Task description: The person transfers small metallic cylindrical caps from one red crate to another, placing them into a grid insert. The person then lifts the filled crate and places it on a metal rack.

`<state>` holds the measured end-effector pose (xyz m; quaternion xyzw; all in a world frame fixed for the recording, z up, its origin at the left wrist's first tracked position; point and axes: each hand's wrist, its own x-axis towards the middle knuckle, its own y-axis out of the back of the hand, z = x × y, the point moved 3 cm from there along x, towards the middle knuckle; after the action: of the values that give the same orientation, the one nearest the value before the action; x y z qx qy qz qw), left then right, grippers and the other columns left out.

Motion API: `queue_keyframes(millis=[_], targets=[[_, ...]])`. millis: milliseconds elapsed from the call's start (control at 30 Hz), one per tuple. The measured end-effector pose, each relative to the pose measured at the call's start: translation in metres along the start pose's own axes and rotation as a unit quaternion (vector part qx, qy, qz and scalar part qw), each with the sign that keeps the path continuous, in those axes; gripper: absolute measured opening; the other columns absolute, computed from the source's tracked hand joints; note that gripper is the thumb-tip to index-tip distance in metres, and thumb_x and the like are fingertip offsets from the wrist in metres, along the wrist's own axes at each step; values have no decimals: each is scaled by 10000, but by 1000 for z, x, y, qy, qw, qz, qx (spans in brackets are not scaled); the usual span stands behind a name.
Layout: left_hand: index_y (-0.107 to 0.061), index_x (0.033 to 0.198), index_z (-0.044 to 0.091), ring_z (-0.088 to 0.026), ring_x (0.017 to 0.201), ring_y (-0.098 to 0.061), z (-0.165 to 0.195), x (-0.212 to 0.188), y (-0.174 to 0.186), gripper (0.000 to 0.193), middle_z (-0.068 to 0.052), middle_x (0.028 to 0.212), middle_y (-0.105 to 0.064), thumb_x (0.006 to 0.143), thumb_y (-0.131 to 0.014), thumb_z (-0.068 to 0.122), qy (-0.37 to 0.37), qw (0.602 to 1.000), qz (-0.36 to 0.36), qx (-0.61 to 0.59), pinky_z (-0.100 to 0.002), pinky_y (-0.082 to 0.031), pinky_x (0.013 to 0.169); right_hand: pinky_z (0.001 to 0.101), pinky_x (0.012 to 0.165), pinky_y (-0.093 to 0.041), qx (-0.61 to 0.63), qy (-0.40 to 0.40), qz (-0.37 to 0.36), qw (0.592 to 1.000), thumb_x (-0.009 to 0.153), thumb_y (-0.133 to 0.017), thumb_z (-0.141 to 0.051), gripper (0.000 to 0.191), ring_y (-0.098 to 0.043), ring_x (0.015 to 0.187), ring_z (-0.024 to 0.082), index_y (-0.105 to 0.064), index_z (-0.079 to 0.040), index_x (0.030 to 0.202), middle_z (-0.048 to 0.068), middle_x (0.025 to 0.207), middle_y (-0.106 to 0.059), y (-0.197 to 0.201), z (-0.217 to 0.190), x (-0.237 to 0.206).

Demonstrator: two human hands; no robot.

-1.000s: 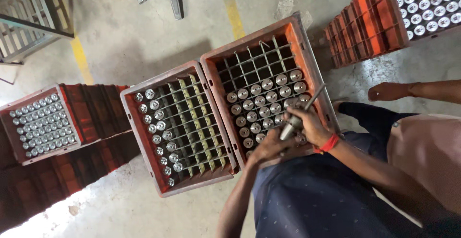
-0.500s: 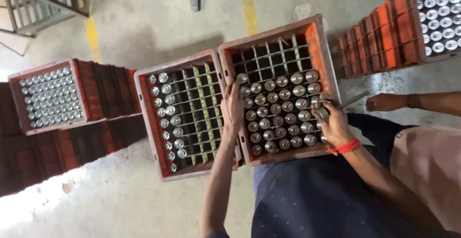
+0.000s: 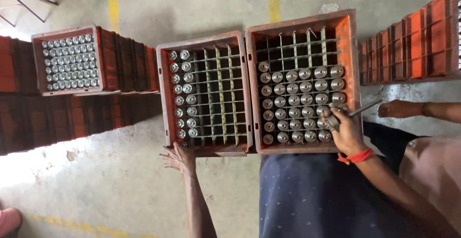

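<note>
While right hand [image 3: 346, 131] grips a thin metal rod [image 3: 363, 108], rust-red plastic crate [image 3: 302, 20] sits roughly two-thirds full.
Left hand [image 3: 178, 156], fingers spread, touches the neighbouring red crate [image 3: 204, 40]; beyond its fingertips only two columns of silver-capped bottles [image 3: 185, 94].

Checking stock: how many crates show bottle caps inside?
3: far-left crate looks full, middle crate has two columns, right crate by the right hand. Others may be hidden.

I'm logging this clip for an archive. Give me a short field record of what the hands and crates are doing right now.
left hand: open, fingers at the near edge of the left crate
right hand: grip closed on a metal rod over the right crate
left crate: capped bottles in two left columns only
right crate: near rows filled, far rows bare
floor: concrete
</note>
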<state>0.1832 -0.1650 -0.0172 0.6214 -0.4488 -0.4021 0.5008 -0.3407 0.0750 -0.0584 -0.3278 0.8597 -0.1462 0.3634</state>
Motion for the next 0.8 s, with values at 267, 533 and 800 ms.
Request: queue_keyframes(millis=[267, 533, 800], targets=[[-749, 970, 88, -408, 1327, -517, -36, -14, 84, 449, -247, 1353, -562, 653, -930, 350, -154, 941, 110, -279, -475, -477, 1079, 344, 793, -573, -1, -44, 14, 999, 1043, -555, -55, 94, -701, 878, 228, -618, -49, 1113, 98, 897, -651, 5, 2, -22], [-621, 1283, -29, -251, 1011, -557, 77, -71, 52, 467, -161, 1163, -521, 857, -802, 33, -191, 796, 60, -571, -384, -499, 822, 324, 772, -561, -111, -27, -42, 993, 1021, -550, -34, 146, -682, 889, 182, -627, -32, 1145, 88, 971, -671, -35, 9, -41], [-740, 1065, 9, -202, 767, -752, 251, -228, 57, 253, -136, 917, -800, 842, -792, 116, -282, 725, -345, -525, -358, -597, 688, 317, 786, -569, -6, 26, -54, 998, 1007, -603, -45, 88, -678, 836, 169, -619, -27, 1092, 62, 875, -645, -121, -22, -47]])
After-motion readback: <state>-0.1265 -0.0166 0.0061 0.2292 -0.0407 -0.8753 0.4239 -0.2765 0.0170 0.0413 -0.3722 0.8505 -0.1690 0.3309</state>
